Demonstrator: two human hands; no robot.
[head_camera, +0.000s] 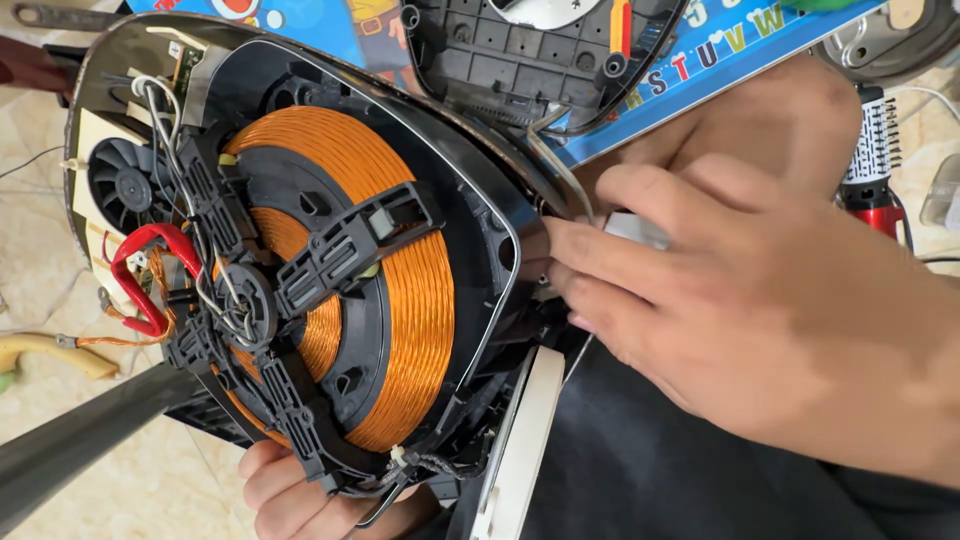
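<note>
An opened induction cooker (480, 215) is tilted on its edge, showing its orange copper coil (420, 290), a black coil frame, a black fan (130, 185) and a red looped wire (140, 270). My right hand (760, 310) reaches in from the right. Its fingertips press at the cooker's rim and pinch a small white piece (635, 228). My left hand (300, 490) is under the lower edge, fingers curled around the housing; most of that hand is hidden.
A detached black cover (520, 60) lies on a colourful letter mat (700, 60) at the top. A round hairbrush with a red handle (875, 150) is at the right. A yellow-handled tool (50, 355) and a grey bar (80, 440) lie left; black cloth (650, 470) below.
</note>
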